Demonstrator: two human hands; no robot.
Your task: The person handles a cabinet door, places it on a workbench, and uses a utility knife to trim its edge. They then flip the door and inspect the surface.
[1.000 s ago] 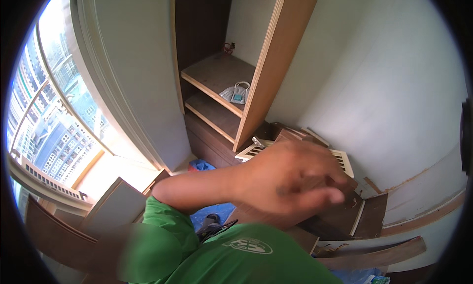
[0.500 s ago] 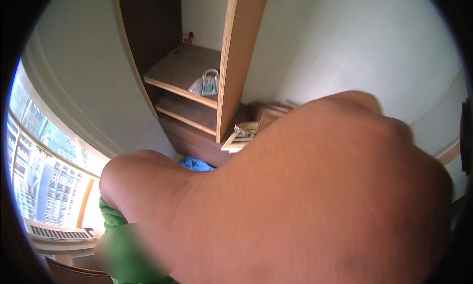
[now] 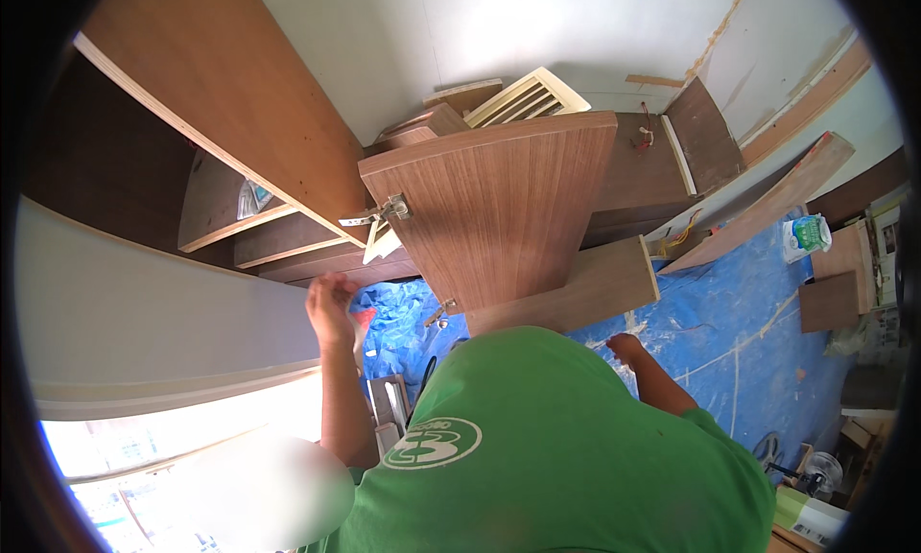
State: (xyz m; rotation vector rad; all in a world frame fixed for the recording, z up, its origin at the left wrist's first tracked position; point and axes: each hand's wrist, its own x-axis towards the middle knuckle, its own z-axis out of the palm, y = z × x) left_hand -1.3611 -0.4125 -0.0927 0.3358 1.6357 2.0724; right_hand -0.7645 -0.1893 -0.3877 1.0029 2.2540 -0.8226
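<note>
My left hand (image 3: pixel 332 302) is raised in front of the lower edge of the open shelf cabinet (image 3: pixel 259 121). Its fingers are bent and slightly apart, with nothing visible in them. Low on the right, my right hand (image 3: pixel 626 350) hangs above the blue floor sheet (image 3: pixel 729 332), fingers loosely curled and no object seen in it. Between and beyond both hands, a brown wood-grain cabinet door (image 3: pixel 489 208) stands tilted. It carries two metal hinges, an upper one (image 3: pixel 391 210) and a lower one (image 3: pixel 440 313), along its left edge. Neither hand touches it.
A cream louvred panel (image 3: pixel 528 97) and board offcuts lie behind the door. A low brown board (image 3: pixel 576 289) lies beside it. Farther right are a long leaning plank (image 3: pixel 767 208), a green-and-white pack (image 3: pixel 806 235) and a small fan (image 3: pixel 822 470). A bright window (image 3: pixel 192 476) is at lower left.
The arm that filled the view close up has come down, and both hands now show lower. The view has swung right and downward, bringing the door and blue sheet into sight.
</note>
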